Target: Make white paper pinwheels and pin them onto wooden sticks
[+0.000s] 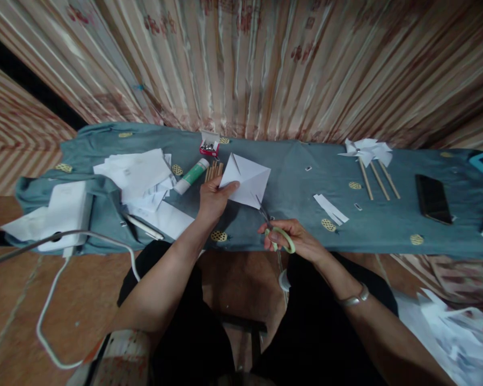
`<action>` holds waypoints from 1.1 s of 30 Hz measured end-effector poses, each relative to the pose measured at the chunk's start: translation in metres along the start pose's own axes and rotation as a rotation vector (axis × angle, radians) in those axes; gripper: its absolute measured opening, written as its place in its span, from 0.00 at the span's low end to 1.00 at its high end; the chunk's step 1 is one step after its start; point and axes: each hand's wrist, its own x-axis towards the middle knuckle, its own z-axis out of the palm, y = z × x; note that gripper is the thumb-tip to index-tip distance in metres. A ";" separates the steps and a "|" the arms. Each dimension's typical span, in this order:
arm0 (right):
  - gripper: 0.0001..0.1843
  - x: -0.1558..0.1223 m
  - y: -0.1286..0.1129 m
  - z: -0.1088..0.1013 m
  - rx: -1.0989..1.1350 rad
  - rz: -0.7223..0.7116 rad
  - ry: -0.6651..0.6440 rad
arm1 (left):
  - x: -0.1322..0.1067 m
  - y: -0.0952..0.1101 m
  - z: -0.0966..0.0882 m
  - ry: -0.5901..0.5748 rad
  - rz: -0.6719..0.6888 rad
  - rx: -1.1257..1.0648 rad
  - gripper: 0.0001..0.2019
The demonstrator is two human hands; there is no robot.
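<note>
My left hand [214, 199] pinches the left side of a white paper square [247, 179], thumb on top. Crease lines cross the square, and a slit shows near its upper left corner. In my right hand [292, 236] are scissors [279, 236] with light green handles, my fingers through the loops. The blades reach the lower right edge of the paper, slightly parted. Just behind my left hand lie several short wooden sticks [214, 170], partly hidden by it. A green and white glue stick [192, 176] rests to their left.
A small red box [209, 145] of metal pins stands at the back. White paper sheets [140, 174], a pen [145, 227] and a white power bank [66, 212] are left. Paper strips [330, 209], paper pinwheels [368, 151] on sticks and a phone [433, 198] lie right.
</note>
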 end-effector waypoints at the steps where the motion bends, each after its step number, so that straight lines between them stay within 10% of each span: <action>1: 0.26 0.000 0.000 0.000 0.001 -0.001 0.005 | -0.001 0.000 0.000 -0.007 -0.001 0.014 0.14; 33: 0.24 0.004 0.003 0.003 0.001 0.001 0.081 | -0.006 -0.003 0.001 -0.088 -0.017 0.046 0.14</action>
